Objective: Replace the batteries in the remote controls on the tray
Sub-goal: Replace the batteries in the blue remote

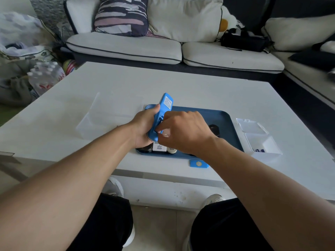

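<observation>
Gripping the blue remote (160, 117) in the left hand (143, 126), thumb wrapped over the upper edge and fingers curled behind, tilting it up off the tray (222, 117) with the labelled back facing the camera, likely so the battery slot sits open to the other hand. Reaching in with the right hand (183, 132), fingertips bunched together at the open slot just below the left thumb, seemingly pinching or pressing a battery there; impossible to tell whether one is actually held, since the knuckles are hiding the tips. Leaving the blue battery cover (199, 163) flat on the table (126, 82), nearer the body than the holding hand and off the tray, probably to keep it out of the way until closing up. Keeping other remotes directly beneath the grip on the tray: a white one (159, 148), a dark one (144, 149) and a pale rounded one (171, 150), with another dark remote (213, 130) beyond the right wrist, all apparently waiting their turn. Parking the small clear box (262, 144), lid flipped open and a few dark bits inside, out past the right hand, within easy reach for batteries. Working mid-swap on this first remote, by the look of it.
</observation>
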Motion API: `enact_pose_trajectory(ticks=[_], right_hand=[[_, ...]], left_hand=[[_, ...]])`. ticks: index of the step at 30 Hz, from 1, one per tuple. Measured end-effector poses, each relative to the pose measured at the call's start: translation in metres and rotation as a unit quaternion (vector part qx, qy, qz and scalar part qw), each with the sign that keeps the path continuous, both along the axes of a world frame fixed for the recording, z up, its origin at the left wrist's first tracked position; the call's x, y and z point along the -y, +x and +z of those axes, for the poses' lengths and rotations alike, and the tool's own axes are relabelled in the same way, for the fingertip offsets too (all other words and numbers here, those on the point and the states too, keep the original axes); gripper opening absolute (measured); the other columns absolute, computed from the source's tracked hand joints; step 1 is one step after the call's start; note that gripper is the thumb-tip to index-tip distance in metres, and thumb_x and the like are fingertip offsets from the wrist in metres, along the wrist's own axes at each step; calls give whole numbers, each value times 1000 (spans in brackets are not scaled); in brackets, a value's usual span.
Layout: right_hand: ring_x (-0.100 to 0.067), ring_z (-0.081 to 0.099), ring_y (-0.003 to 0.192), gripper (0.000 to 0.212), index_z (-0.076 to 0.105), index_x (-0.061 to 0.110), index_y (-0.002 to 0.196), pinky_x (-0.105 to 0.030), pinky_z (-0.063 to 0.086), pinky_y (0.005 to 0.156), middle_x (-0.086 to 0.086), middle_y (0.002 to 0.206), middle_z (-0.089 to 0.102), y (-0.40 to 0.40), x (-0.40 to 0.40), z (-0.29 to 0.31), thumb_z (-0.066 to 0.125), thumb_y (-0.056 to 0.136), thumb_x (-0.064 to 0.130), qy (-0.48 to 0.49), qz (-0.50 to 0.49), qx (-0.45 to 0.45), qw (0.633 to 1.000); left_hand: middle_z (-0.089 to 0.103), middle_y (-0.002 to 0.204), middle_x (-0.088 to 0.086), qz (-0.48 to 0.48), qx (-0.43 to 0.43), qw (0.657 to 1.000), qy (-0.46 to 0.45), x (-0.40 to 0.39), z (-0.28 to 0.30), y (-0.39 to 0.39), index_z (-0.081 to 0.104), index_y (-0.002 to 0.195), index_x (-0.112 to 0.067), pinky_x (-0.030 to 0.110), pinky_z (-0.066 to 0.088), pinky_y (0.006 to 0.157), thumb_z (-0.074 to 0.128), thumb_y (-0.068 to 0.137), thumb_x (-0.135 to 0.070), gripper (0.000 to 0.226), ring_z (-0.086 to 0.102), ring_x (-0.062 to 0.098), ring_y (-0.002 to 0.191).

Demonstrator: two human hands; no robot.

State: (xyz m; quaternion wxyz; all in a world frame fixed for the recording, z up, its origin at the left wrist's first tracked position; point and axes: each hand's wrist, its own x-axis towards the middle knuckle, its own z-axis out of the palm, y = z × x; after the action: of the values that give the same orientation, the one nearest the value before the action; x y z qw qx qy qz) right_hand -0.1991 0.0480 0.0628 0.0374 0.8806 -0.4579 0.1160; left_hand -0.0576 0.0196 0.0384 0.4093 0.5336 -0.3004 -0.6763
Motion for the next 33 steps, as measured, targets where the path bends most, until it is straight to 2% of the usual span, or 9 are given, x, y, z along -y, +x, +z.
enact_pose_trajectory(ticks=[2,8,13,18,22,25,29,31,33], right_hand=[[-24,56,71,25,74,40,106,-30,34,62,10,99,65,0,-1,-2,56,88,42,-20,18,18,999],[-22,56,73,21,76,31,102,-31,42,64,9,106,66,-8,5,-3,67,84,30,59,79,63,993],[-9,54,86,22,72,33,111,-31,49,76,14,114,63,-13,11,-5,67,92,23,156,106,73,979],[6,55,67,9,72,22,100,-12,40,61,25,79,64,-18,16,0,69,92,18,198,76,172,962],[-1,58,61,5,67,16,100,-17,45,58,6,77,69,-28,24,8,66,95,16,294,-5,328,898],[-7,58,70,16,67,8,108,-21,40,66,-1,82,68,-48,33,2,59,100,20,403,-86,326,851],[-19,63,77,18,65,7,114,-23,52,68,-8,84,60,-75,44,-3,52,102,8,450,-161,371,797],[-22,65,74,22,63,9,114,-26,57,68,-12,90,59,-93,49,-3,50,100,-2,427,-191,396,790],[-27,65,72,29,63,13,109,-38,61,77,-15,89,62,-117,51,-2,50,95,-9,373,-235,377,815]], left_hand=[[62,60,-2,0,1,1000,5,0,1,1,57,130,-20,22,46,46,40,107,-42,36,58,14,45],[59,59,2,-43,5,998,50,-5,3,4,58,79,-13,22,49,45,39,109,-33,40,60,16,46],[72,88,15,-82,3,994,73,-6,0,9,67,107,-10,48,63,69,41,108,-37,38,74,31,77],[69,108,25,-86,-5,993,75,-9,3,7,66,113,-2,49,63,73,34,110,-41,50,72,45,93],[69,87,22,-42,-14,997,63,-6,-1,10,64,113,-4,53,60,78,37,108,-44,48,71,44,94],[69,87,22,-40,-28,997,67,-5,-4,8,60,123,-4,53,60,78,40,106,-44,48,71,43,92],[68,94,20,-32,-47,996,66,0,-5,0,58,134,-4,52,62,75,42,106,-45,52,71,44,95],[68,97,21,-26,-50,996,63,1,-3,-9,61,124,0,51,62,72,39,106,-47,54,72,43,90],[69,104,21,-29,-51,997,55,2,-1,-21,61,122,0,50,62,71,36,106,-50,58,71,41,91]])
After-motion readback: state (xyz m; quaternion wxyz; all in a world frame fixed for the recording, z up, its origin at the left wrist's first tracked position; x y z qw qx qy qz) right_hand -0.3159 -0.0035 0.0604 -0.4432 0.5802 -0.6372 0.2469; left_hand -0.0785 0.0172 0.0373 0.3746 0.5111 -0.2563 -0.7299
